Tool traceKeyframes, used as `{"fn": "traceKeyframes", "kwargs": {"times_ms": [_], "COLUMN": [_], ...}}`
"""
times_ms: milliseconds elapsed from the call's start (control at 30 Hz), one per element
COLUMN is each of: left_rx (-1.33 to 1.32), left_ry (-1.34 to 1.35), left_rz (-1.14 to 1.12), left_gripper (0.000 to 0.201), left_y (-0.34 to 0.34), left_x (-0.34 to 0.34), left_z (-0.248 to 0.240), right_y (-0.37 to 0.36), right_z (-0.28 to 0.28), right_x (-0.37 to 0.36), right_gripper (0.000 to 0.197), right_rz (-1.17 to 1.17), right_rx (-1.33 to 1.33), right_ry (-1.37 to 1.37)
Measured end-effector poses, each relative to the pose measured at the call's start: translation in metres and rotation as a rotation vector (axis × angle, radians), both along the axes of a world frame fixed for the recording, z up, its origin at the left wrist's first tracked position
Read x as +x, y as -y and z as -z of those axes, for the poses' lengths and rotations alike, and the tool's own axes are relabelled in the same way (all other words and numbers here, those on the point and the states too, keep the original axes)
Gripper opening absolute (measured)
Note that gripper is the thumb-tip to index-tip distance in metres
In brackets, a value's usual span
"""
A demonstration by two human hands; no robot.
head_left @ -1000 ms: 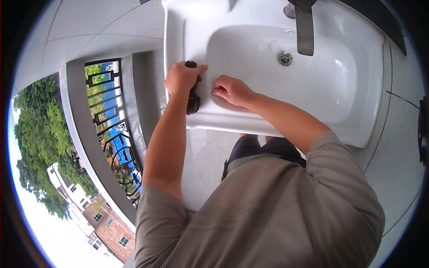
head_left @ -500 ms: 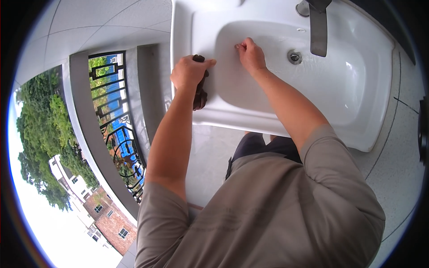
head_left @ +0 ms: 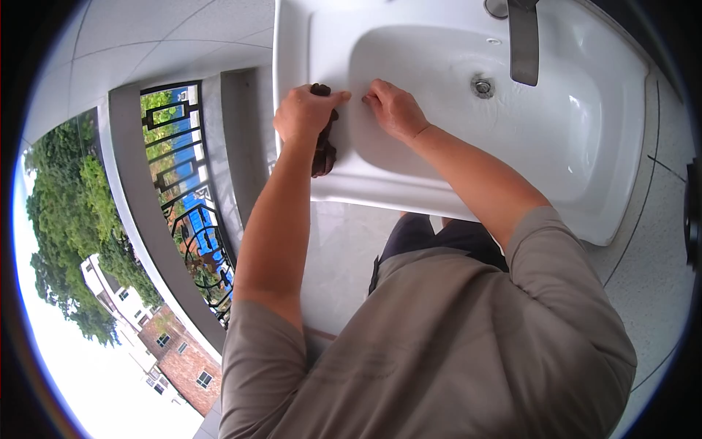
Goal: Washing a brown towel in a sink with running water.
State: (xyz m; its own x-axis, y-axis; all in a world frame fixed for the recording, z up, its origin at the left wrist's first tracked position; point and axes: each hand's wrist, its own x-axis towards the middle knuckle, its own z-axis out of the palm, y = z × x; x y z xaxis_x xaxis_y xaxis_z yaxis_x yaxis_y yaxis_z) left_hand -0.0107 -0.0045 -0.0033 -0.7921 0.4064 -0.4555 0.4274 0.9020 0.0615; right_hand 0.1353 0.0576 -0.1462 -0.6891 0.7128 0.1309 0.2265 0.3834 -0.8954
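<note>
My left hand (head_left: 302,114) is wrapped over a dark brown, knobbly, elongated object (head_left: 323,157) on the left ledge of the white washbasin (head_left: 446,183). The thumb points right across its far end, and most of the object is hidden by the hand. Over the left slope of the bowl is my right hand (head_left: 396,111), its fingers curled together in a pinch. Whatever may be between those fingers is too small to make out. The two hands are a short gap apart.
A dark grey faucet (head_left: 523,51) reaches over the bowl from the far side, near the metal drain (head_left: 481,86). Water streaks lie around the drain. To the left stand a grey wall ledge and a black metal railing (head_left: 194,197), with trees and buildings beyond.
My right hand has moved left and slightly nearer, closer to the left hand. My left hand keeps its hold on the brown object. The whole view has shifted slightly.
</note>
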Motion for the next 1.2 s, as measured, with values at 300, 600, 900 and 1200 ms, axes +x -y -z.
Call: {"fn": "traceKeyframes", "kwargs": {"times_ms": [300,600,900,1200], "left_rx": [-0.003,-0.004,0.000,-0.015], "left_ry": [0.012,-0.015,0.062,0.049], "left_rz": [0.001,0.015,0.002,0.019], "left_gripper": [0.050,0.049,0.049,0.052], "left_y": [0.005,0.004,-0.004,-0.001], "left_x": [-0.003,0.000,0.001,-0.001], "left_z": [0.003,0.003,0.000,-0.003], "right_y": [0.004,0.021,-0.026,-0.002], "right_z": [-0.011,-0.028,-0.002,-0.015], "right_x": [-0.001,0.024,0.071,0.066], "right_gripper": [0.015,0.016,0.016,0.013], "right_rz": [-0.079,-0.293,-0.360,-0.419], "right_rx": [-0.003,-0.203,0.035,0.001], "right_ry": [0.091,0.244,0.578,0.565]}}
